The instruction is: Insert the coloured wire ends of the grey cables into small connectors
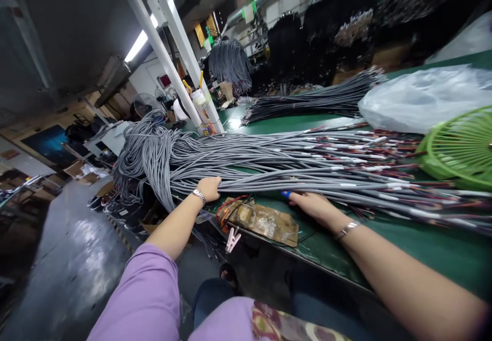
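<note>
A thick spread of long grey cables (246, 154) lies along the green table, their stripped ends with white sleeves and thin coloured wires toward the right. My left hand (209, 188), with a watch at the wrist, is closed on the cables at the near edge of the spread. Farther right, my right hand (313, 207) holds the near cables from below; its thumb has blue on the tip and the other fingers are partly hidden under them. Between my hands, a flat taped brown cardboard piece (269, 222) lies at the table edge, with a pink clip (232, 240) below.
A green fan (461, 146) and a clear plastic bag (426, 98) stand at the right. Behind the cables lies a darker cable bundle (307, 100). White posts (180, 59) rise from the table's far side. The cables' looped left end hangs over the table (407, 249) end.
</note>
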`<state>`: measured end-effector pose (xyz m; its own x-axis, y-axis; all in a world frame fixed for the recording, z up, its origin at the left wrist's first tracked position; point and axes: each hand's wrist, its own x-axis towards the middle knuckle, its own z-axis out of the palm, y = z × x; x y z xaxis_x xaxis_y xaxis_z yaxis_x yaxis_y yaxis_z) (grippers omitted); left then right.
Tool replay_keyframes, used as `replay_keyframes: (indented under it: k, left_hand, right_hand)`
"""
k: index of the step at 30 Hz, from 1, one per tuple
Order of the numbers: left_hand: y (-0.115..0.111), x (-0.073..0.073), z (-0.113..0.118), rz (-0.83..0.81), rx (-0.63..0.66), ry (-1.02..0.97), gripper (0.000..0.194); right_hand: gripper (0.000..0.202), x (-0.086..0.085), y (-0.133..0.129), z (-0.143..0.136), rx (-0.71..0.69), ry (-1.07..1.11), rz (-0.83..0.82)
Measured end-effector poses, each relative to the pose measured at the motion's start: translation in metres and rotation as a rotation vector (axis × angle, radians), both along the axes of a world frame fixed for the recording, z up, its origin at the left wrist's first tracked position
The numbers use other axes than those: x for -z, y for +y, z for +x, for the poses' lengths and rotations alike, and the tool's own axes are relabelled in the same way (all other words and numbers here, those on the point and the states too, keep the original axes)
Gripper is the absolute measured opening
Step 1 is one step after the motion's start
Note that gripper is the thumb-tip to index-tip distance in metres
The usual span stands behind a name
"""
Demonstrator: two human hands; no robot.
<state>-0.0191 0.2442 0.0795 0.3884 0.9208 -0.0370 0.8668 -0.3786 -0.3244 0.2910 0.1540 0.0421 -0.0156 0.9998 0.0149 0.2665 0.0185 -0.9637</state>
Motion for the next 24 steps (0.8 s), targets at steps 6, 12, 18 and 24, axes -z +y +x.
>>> replay_keyframes:
  k: [6,12,18,24]
  left_hand:
    - [0.015,-0.045,-0.007,0.162,-0.101,-0.047,0.029]
    - [0.015,-0.087,-0.023,0.153,-0.140,-0.188,0.032]
    - [-0.018,-0.037,0.026,-0.276,0.110,-0.124,0.032]
    - [-0.016,-0.019,0.078,-0.121,0.069,-0.208,0.037]
  right_hand:
    - [0.044,-0.001,0.000,-0.001,-0.079,0.302,-0.110]
    - [0.042,0.003,0.003,-0.004,-0.157,0.328,-0.095]
    - [0.032,0.011,0.008,-0.008,-0.069,0.550,-0.184]
    - [0.035,0.006,0.004,-0.008,-0.163,0.386,-0.171]
